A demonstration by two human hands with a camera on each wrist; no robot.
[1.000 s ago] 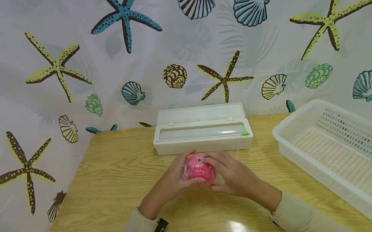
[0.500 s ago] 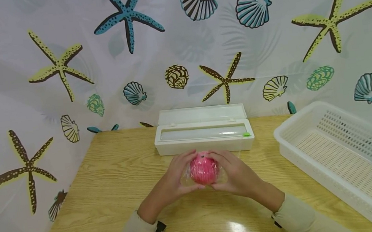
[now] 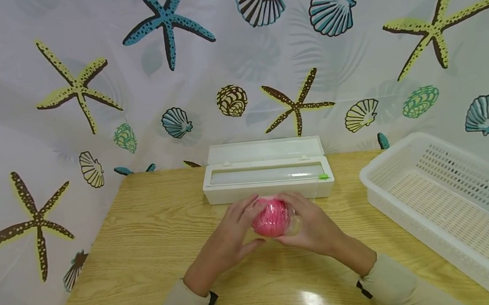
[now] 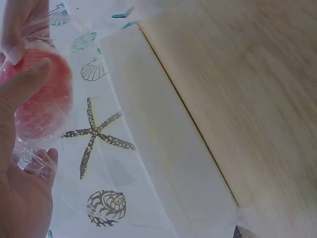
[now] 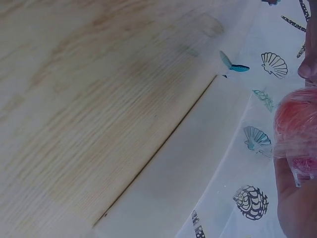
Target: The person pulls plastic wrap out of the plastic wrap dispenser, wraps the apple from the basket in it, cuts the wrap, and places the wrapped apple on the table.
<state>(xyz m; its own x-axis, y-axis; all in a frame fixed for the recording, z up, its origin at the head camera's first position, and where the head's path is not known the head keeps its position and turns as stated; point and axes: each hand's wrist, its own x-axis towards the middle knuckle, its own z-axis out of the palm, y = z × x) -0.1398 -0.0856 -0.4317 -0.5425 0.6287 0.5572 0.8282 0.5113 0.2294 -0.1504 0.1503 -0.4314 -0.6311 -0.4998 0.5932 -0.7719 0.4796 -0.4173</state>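
A pinkish-red apple (image 3: 272, 218), wrapped in clear cling film, is held over the table between both hands. My left hand (image 3: 224, 238) curls round its left side, fingers at the top; in the left wrist view the left thumb (image 4: 29, 82) lies across the fruit. From the right, my right hand (image 3: 318, 229) grips it with fingers above and thumb below. Loose, crinkled film (image 4: 32, 153) sticks out by the left fingers. Behind the hands stands a white cling film dispenser (image 3: 269, 190), lid raised, with a roll inside and a green slider (image 3: 323, 177).
A long white perforated basket (image 3: 434, 231) stands along the right side of the wooden table (image 3: 146, 244). A white curtain (image 3: 201, 87) printed with starfish and shells hangs behind the table and along its left side.
The apple has turned in the hands, so its dark stem spot no longer shows. It has shifted slightly to the right, and the fingers have changed their hold on it.
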